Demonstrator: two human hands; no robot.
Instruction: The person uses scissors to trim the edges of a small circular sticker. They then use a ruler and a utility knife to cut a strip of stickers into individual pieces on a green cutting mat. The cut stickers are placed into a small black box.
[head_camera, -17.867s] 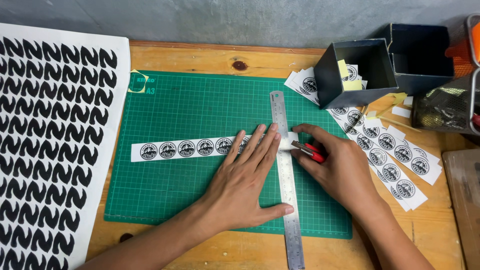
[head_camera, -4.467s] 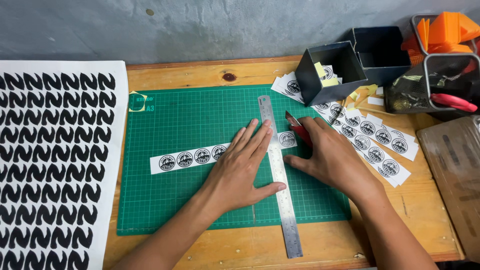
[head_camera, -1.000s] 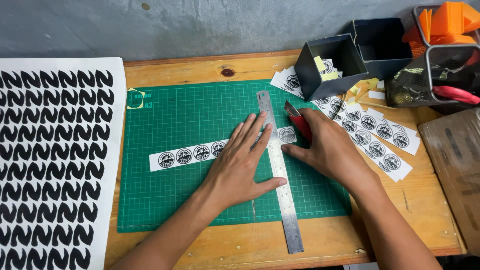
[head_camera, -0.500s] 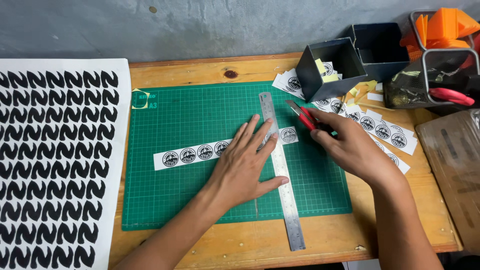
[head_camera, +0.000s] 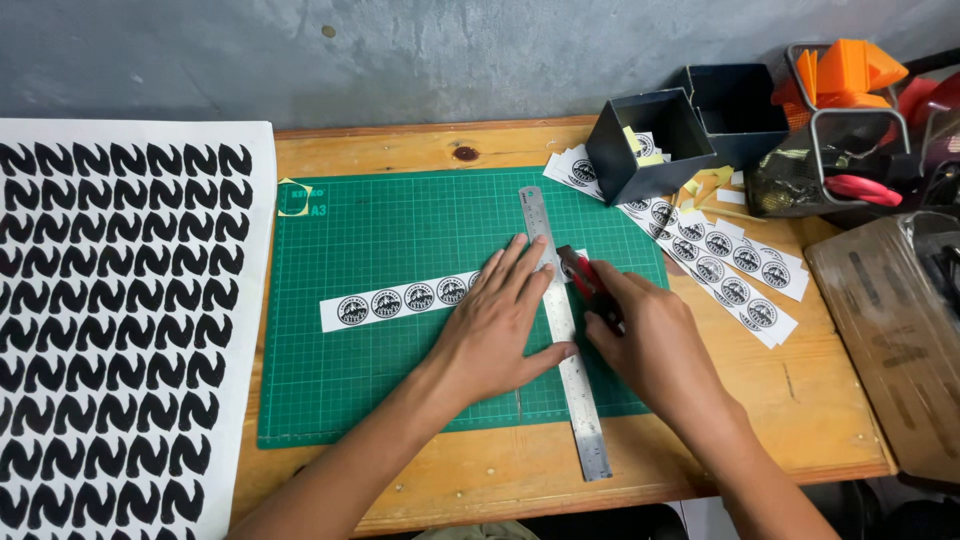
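Two hands cutting a sticker strip on a green mat.
Left hand (head_camera: 500, 330) presses flat, open, on steel ruler (head_camera: 563, 325) over sticker strip (head_camera: 400, 299); right hand (head_camera: 650, 345), gripping red knife (head_camera: 585, 280), has drawn nearer along the ruler's edge; cut underway.

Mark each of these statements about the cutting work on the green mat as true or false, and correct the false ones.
1. The left hand presses flat on the metal ruler. True.
2. The right hand holds a pair of scissors. False: it holds a red utility knife against the ruler's right edge.
3. The sticker strip lies on the green cutting mat. True.
4. The large sheet with black shapes lies to the right of the mat. False: it lies to the left.
5. More sticker strips lie on the wooden table to the right of the mat. True.
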